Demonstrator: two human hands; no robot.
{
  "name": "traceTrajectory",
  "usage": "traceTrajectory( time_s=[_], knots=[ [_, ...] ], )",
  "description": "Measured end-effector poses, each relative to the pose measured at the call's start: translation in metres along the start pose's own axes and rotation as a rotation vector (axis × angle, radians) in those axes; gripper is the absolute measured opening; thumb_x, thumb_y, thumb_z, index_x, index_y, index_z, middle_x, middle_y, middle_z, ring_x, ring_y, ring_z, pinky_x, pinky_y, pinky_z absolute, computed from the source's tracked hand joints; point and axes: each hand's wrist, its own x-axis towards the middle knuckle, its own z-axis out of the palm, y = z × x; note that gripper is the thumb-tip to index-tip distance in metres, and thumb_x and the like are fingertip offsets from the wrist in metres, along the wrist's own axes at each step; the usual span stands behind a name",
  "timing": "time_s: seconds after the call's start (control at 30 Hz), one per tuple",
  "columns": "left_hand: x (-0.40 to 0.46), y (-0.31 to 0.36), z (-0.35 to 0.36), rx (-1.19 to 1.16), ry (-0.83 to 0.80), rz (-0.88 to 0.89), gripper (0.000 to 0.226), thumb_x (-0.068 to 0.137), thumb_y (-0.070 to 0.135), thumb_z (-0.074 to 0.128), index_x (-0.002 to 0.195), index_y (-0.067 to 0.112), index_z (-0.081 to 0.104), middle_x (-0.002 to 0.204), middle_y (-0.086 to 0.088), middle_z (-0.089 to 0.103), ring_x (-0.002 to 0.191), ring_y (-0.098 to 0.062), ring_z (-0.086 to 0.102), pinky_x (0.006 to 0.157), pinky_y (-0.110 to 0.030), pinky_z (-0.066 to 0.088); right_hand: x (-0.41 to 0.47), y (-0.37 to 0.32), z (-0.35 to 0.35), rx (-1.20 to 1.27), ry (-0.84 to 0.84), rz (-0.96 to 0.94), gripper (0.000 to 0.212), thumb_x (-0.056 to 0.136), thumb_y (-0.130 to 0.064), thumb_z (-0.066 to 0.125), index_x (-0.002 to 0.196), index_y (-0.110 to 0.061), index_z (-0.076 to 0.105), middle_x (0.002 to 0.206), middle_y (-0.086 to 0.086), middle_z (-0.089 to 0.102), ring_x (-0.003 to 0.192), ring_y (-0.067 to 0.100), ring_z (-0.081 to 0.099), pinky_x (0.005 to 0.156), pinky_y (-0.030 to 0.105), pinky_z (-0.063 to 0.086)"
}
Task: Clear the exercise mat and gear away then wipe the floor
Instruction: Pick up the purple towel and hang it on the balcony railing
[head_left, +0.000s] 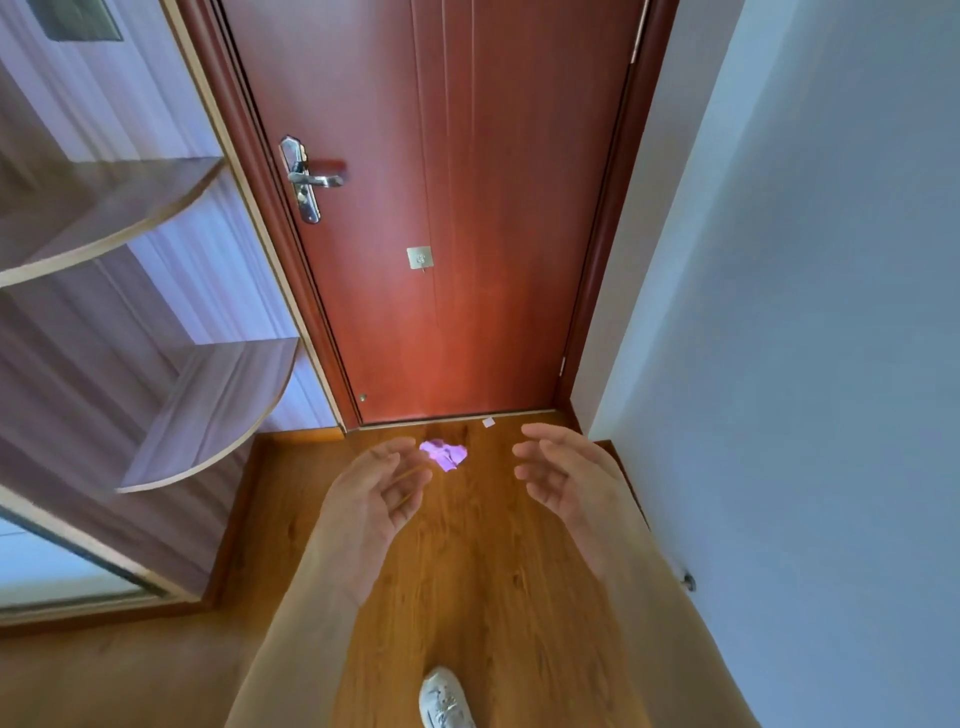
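Note:
A small crumpled purple cloth (444, 453) lies on the wooden floor (483, 571) just in front of the closed red door. My left hand (376, 491) hovers to its left with fingers loosely curled and nothing in it. To the cloth's right, my right hand (558, 475) is held out the same way, palm turned inward and holding nothing. Both hands are above the floor and apart from the cloth. No exercise mat or gear is in view.
The red door (457, 208) with a metal handle (311, 179) is closed ahead. Curved wooden shelves (218, 410) stand on the left, a white wall (805, 364) on the right. A scrap of white paper (488, 422) lies by the threshold. My white shoe (444, 699) is below.

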Motion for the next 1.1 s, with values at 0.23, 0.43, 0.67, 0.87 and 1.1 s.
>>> traceTrajectory(
  time_s=[0.23, 0.43, 0.67, 0.87, 1.1],
  knots=[
    [0.122, 0.055, 0.01, -0.012, -0.062, 0.042, 0.019, 0.092, 0.014, 0.046, 0.099, 0.01, 0.063, 0.087, -0.003, 0.069, 0.081, -0.015, 0.065, 0.074, -0.028, 0.046, 0.115, -0.027, 0.022, 0.068, 0.049, -0.038, 0.023, 0.095, -0.008, 0.047, 0.099, -0.011, 0.069, 0.087, 0.007, 0.071, 0.076, 0.016, 0.066, 0.067, 0.023, 0.053],
    [0.19, 0.068, 0.005, -0.014, -0.024, -0.02, 0.018, 0.091, 0.014, 0.049, 0.102, 0.008, 0.061, 0.086, -0.006, 0.067, 0.078, -0.015, 0.067, 0.068, -0.026, 0.055, 0.181, -0.021, 0.024, 0.106, 0.119, 0.028, 0.022, 0.095, -0.007, 0.048, 0.095, -0.009, 0.07, 0.085, 0.007, 0.071, 0.074, 0.017, 0.067, 0.068, 0.024, 0.054],
    [0.277, 0.076, 0.02, 0.008, 0.038, -0.057, 0.017, 0.092, 0.013, 0.047, 0.101, 0.008, 0.061, 0.089, -0.007, 0.066, 0.083, -0.018, 0.064, 0.075, -0.031, 0.048, 0.283, -0.032, 0.021, 0.115, 0.088, 0.048, 0.023, 0.095, -0.006, 0.045, 0.098, -0.01, 0.068, 0.084, 0.005, 0.072, 0.073, 0.016, 0.067, 0.066, 0.023, 0.053],
    [0.361, 0.098, 0.054, -0.009, 0.103, 0.01, 0.017, 0.092, 0.009, 0.045, 0.095, 0.008, 0.062, 0.088, -0.006, 0.067, 0.085, -0.02, 0.061, 0.078, -0.031, 0.046, 0.393, -0.058, 0.019, 0.098, 0.039, 0.102, 0.024, 0.095, -0.005, 0.045, 0.098, -0.011, 0.068, 0.082, 0.002, 0.072, 0.072, 0.014, 0.066, 0.066, 0.022, 0.051],
    [0.444, 0.106, 0.091, -0.018, 0.21, 0.126, 0.023, 0.093, 0.003, 0.041, 0.086, 0.01, 0.062, 0.076, -0.001, 0.066, 0.081, -0.02, 0.06, 0.079, -0.034, 0.043, 0.5, -0.065, 0.012, 0.034, 0.001, 0.188, 0.025, 0.095, -0.005, 0.044, 0.099, -0.01, 0.068, 0.083, 0.003, 0.071, 0.073, 0.014, 0.066, 0.069, 0.023, 0.05]
  ],
)
